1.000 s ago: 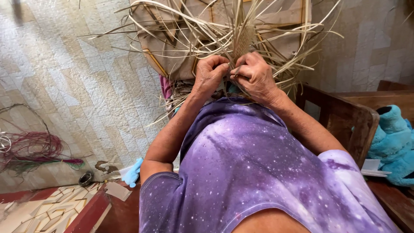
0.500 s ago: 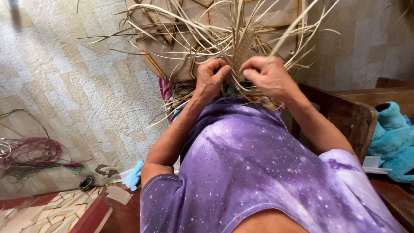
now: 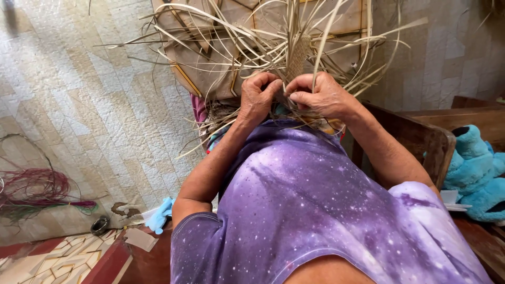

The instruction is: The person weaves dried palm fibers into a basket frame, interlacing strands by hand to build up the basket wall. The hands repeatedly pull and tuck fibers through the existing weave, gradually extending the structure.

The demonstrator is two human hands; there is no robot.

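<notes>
The woven strip (image 3: 298,57), a narrow plaited band of pale straw, stands directly at twelve o'clock from the two hands, its long axis running straight up and away from the person along the twelve-to-six line. Its lower end drops into the gap where the hands meet, so neither hand is clearly nearer; the right hand's thumb and forefinger seem to touch it first.

The left hand (image 3: 259,99) is clenched, knuckles up, fingers curled around a few loose straw strands (image 3: 226,37) at about eleven o'clock of the band's base. The right hand (image 3: 321,95) is likewise closed, pinching strands between thumb and forefinger just at one o'clock of that base. The two hands press together, thumbs nearly touching, in front of the person's purple shirt (image 3: 315,210).

The unwoven strands fan out from the band in every direction, most thickly from nine through three o'clock, over a tan board (image 3: 210,73) lying on the tiled floor (image 3: 79,105).

Well apart at eight o'clock lies a bundle of pink fibre (image 3: 37,189); at four o'clock, a blue plush toy (image 3: 473,168) sits beside a wooden armrest (image 3: 415,137).
</notes>
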